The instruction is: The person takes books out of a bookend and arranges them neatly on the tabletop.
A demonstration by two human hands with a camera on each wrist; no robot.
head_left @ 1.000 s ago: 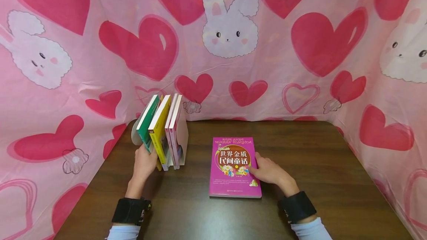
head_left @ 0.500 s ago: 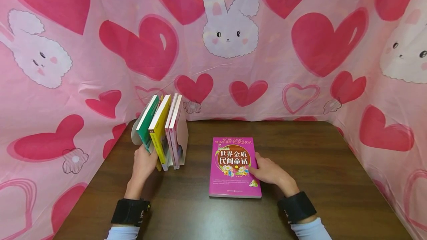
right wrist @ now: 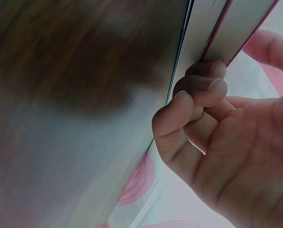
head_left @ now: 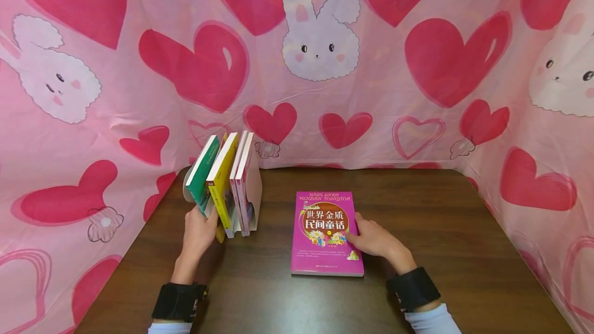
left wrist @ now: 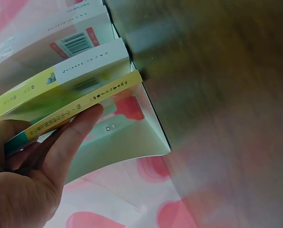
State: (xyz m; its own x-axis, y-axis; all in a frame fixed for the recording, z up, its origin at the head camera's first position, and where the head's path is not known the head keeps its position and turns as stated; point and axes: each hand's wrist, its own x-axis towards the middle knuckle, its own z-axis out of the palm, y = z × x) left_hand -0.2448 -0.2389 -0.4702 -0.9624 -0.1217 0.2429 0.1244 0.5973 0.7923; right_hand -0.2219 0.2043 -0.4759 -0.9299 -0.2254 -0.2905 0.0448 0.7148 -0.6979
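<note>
In the head view, my left hand (head_left: 198,232) grips the lower spine end of a green book (head_left: 202,169), with the thumb on one side and fingers on the other. This book leans left in a pale bookend (head_left: 252,184). Its spine (left wrist: 93,95) looks yellow with a teal end in the left wrist view. A thicker yellow book (head_left: 221,169) and two pale pink books (head_left: 243,179) stand just right of it. My right hand (head_left: 378,238) holds the right edge of a magenta book (head_left: 325,256) lying flat, thumb on its cover, fingers (right wrist: 172,116) curled at its side.
The brown wooden table (head_left: 417,195) extends around the books. A pink curtain (head_left: 380,92) printed with hearts and rabbits encloses the table's back and sides. Black bands (head_left: 178,301) circle both wrists.
The green book has shifted slightly left and toward me, its top now lower, and the left hand has drawn back a little with it. The right hand and magenta book stay in place.
</note>
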